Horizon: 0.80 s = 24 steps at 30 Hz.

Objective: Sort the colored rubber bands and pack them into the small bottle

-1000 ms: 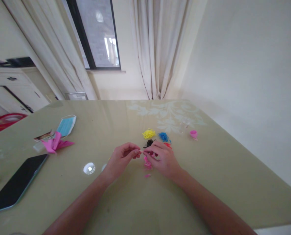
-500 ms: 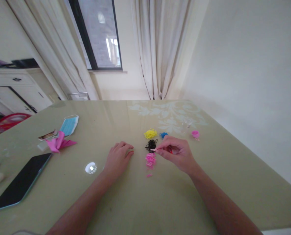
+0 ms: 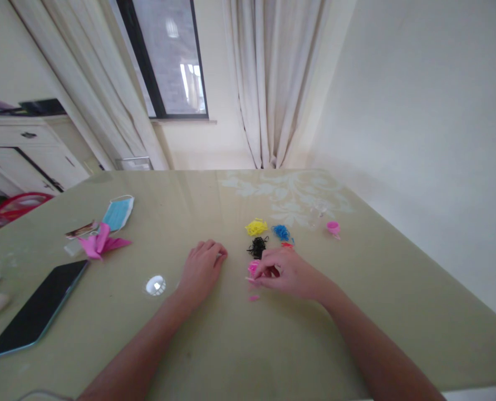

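My right hand (image 3: 287, 273) is in a pinch above the pile of small pink rubber bands (image 3: 254, 268), partly covering it. From its fingertips a thin, pale, stick-like piece (image 3: 250, 279) points left. My left hand (image 3: 204, 264) rests on the table to the left of the piles, fingers curled and thumb against them; whatever may be between them is hidden. Black rubber bands (image 3: 258, 247) lie just beyond the pink ones, with yellow bands (image 3: 256, 226) and blue bands (image 3: 281, 232) farther back. A few red bands (image 3: 287, 244) show behind my right hand. One loose pink piece (image 3: 254, 298) lies nearer me.
A pink cup-shaped piece (image 3: 333, 228) and a clear container (image 3: 317, 213) stand at the right. On the left are a phone or tablet (image 3: 39, 309), a pink folded paper shape (image 3: 101, 244), a blue mask (image 3: 118, 214) and a shiny round object (image 3: 155, 285).
My hands, together a second ago, have parted. The right hand moved right with the pale piece, then came back left and nearer, over the pink bands. The left hand lowered onto the table.
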Each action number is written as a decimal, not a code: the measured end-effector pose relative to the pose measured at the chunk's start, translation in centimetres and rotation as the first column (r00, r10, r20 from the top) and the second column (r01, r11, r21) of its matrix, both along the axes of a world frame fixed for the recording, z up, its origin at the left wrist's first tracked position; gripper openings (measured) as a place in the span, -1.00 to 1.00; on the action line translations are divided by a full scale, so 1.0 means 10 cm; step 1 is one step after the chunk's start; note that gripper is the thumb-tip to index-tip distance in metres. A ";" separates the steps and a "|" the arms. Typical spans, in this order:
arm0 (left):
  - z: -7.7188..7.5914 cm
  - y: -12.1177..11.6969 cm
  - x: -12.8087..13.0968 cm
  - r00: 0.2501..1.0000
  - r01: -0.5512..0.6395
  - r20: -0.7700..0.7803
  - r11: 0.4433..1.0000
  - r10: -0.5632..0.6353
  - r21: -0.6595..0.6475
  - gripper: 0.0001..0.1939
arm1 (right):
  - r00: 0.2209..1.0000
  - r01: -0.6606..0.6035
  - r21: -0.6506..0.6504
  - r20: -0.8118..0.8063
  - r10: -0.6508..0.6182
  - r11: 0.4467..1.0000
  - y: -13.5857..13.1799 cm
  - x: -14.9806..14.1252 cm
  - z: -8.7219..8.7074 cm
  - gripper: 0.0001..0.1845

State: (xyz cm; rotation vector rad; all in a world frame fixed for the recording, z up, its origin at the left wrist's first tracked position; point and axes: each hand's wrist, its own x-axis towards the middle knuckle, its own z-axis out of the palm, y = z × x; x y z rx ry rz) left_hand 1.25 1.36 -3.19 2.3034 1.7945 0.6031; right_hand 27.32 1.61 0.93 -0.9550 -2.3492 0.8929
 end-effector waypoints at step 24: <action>0.18 -0.16 0.20 0.609 0.363 0.792 0.903 -0.045 -0.228 -0.79 | 0.978 0.160 0.116 -0.157 -0.141 0.980 -0.04 -0.16 -0.07 -0.90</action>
